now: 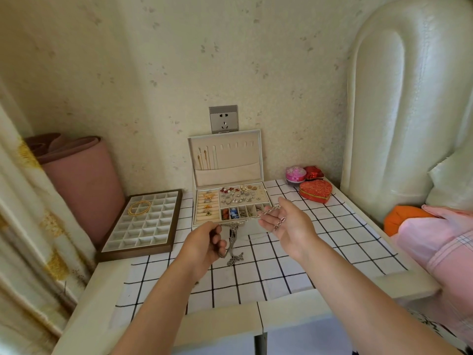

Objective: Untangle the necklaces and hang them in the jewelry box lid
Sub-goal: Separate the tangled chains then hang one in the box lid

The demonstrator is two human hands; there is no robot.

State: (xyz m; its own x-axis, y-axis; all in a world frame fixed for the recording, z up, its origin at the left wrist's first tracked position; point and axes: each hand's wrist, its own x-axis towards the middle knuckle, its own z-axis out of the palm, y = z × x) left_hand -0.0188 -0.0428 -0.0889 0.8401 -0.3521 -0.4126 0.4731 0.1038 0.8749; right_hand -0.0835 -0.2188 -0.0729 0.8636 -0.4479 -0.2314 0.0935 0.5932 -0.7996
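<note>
Two hands are drawing one chain out of a knot over the bench [225,326].
The left hand [204,243] is curling its fingers round a tangle of silver necklaces [235,260], whose lower end is resting on the checked cloth [256,283]. The right hand [286,221] is lying palm up with fingers relaxed, a chain [268,211] draped across it and stretching over to the left hand. Just behind them the jewelry box [252,229] is standing open, its lid [238,155] upright with thin gold necklaces [202,157] hanging at its left side. A compartment tray [143,226] is sitting left of the box.
</note>
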